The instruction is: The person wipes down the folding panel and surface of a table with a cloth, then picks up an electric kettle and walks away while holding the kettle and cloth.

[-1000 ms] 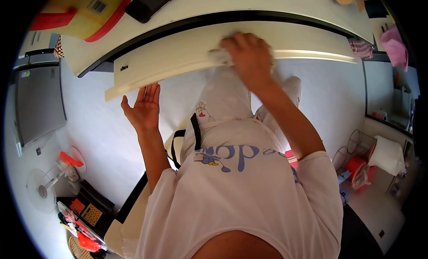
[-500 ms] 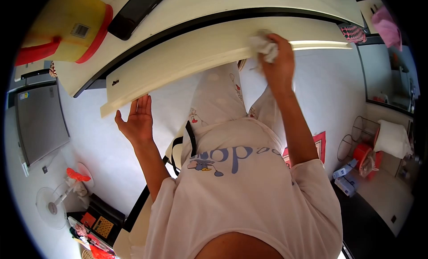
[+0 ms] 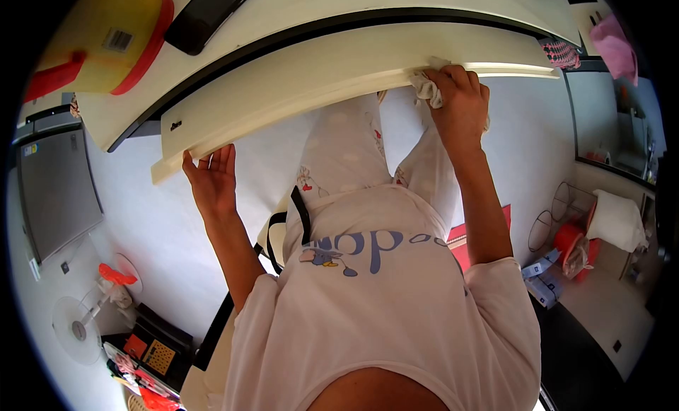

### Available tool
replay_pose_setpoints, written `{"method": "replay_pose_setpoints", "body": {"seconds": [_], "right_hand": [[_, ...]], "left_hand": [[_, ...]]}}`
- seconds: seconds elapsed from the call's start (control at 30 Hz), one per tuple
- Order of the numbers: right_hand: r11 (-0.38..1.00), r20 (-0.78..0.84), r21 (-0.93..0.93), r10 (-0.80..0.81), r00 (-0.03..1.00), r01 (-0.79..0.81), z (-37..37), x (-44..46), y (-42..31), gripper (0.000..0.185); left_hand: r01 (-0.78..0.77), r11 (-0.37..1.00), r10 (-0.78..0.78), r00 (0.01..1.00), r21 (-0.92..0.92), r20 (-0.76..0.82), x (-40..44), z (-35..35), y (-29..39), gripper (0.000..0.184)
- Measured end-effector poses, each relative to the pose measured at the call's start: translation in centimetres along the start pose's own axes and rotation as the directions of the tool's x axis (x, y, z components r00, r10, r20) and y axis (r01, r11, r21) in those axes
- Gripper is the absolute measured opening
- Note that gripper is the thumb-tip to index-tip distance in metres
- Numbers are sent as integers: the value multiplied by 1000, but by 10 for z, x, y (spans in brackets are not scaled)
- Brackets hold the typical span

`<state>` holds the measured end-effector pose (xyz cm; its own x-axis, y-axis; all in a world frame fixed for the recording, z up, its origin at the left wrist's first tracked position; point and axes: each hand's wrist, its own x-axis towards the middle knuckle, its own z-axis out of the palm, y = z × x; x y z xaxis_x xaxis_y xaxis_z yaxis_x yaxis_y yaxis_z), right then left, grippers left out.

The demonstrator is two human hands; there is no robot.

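Observation:
A long cream drawer (image 3: pixel 297 78) juts out beneath the tabletop, with a small dark fitting (image 3: pixel 177 125) near its left end. My left hand (image 3: pixel 214 181) holds the drawer's lower lip near that end, thumb at the edge and fingers tucked behind it. Toward the right end, my right hand (image 3: pixel 460 103) is closed around a crumpled whitish cloth (image 3: pixel 427 89). The cloth is pressed against the drawer's front edge, and part of it is hidden under the fingers.
On the tabletop (image 3: pixel 311 4) lie a black phone-like object (image 3: pixel 209 18) and a yellow container with red trim (image 3: pixel 117 39). A grey fridge (image 3: pixel 58 192) and a fan (image 3: pixel 78 331) stand left. Blue-white boxes (image 3: pixel 542 278) and a red round object (image 3: pixel 571 247) are at right.
My right hand has moved slightly right and down with the cloth along the drawer edge. My left hand has risen, and its thumb now meets the drawer's lip.

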<state>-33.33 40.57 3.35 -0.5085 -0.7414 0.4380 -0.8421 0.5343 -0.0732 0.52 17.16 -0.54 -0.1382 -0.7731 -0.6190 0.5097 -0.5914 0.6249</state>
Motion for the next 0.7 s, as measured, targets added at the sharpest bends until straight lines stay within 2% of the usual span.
{"method": "replay_pose_setpoints", "body": {"seconds": [0.13,0.23,0.37,0.57,0.6,0.7], "right_hand": [[999,35,-30,-39,999,40,8,-1,-22,38],[990,-1,44,-132,991,132,15,-2,-50,30],[972,-6,16,-236,972,236,26,0,-107,16],[900,-138,249,-333,933,359,41,-1,-167,9],[895,-110,304,-308,945,327,38,1,-163,11],[927,-46,287,-239,970,242,23,4,-135,28]], "left_hand": [[15,999,-14,1000,28,-24,1,-1,-1,64],[16,999,-15,999,34,-38,2,-1,-3,65],[20,999,-18,999,43,-35,2,-1,-2,64],[37,999,-37,999,13,-13,2,-3,-1,64],[34,999,-34,999,10,-2,2,-4,0,64],[48,999,-47,999,-20,11,-1,-3,4,62]]}}
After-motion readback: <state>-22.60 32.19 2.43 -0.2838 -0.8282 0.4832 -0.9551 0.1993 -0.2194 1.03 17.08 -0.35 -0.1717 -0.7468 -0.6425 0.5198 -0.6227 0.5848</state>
